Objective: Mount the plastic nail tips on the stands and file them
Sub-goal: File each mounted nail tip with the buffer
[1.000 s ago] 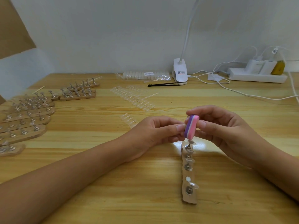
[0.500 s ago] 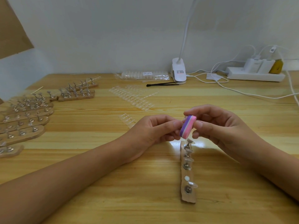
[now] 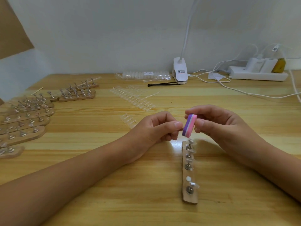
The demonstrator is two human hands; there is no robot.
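A wooden strip stand [image 3: 189,175] lies lengthwise in front of me, with several metal pegs carrying clear nail tips [image 3: 190,141]. My right hand [image 3: 221,126] pinches a pink and purple buffer block [image 3: 189,125] just above the strip's far end. My left hand [image 3: 156,128] is closed with thumb and forefinger pinched right beside the block; what they hold is hidden, perhaps a small tip. One peg seat on the strip shows only a white dot [image 3: 188,178].
Several more wooden stands with pegs [image 3: 26,121] lie at the left. Strips of loose clear tips [image 3: 133,98] and a bag of tips [image 3: 143,75] lie behind my hands. A black tool [image 3: 162,84], clip lamp [image 3: 180,70], power strip [image 3: 257,75] and cables sit at the back.
The buffer block has tilted and shifted slightly up and down against my left fingertips. Both hands stay in the same spot above the strip's far end.
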